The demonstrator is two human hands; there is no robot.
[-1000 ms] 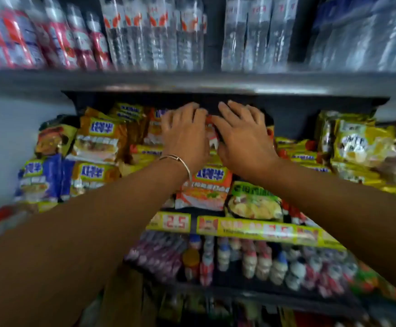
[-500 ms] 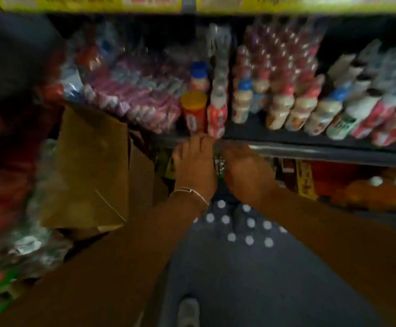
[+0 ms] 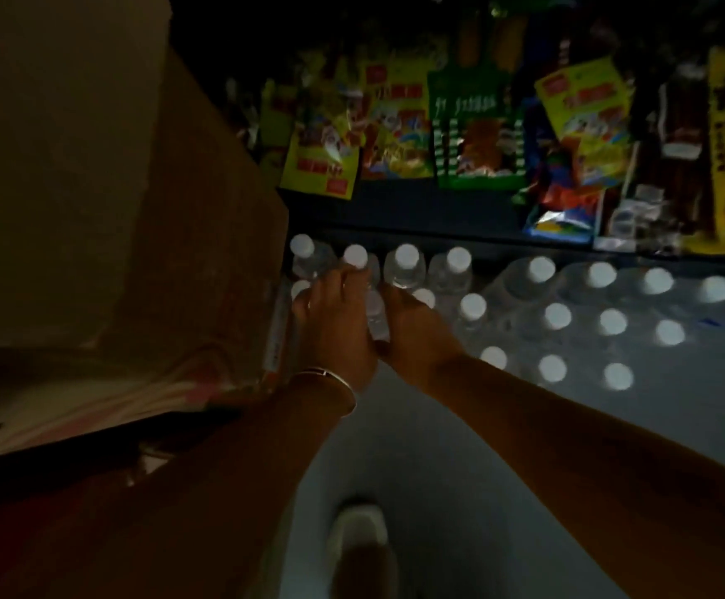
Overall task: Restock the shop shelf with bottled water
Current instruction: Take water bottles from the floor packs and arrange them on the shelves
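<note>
Both my hands, left hand [image 3: 330,322] and right hand [image 3: 417,335], probably grip one bottle [image 3: 376,317] at 12 o'clock among floor packs [image 3: 568,322]; slick, full, heavy, so hold mid-body.

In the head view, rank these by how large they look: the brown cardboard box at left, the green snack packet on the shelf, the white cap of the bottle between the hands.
1. Brown cardboard box, though nearness to the camera inflates it.
2. Green snack packet.
3. White bottle cap, just beyond the left hand.
</note>
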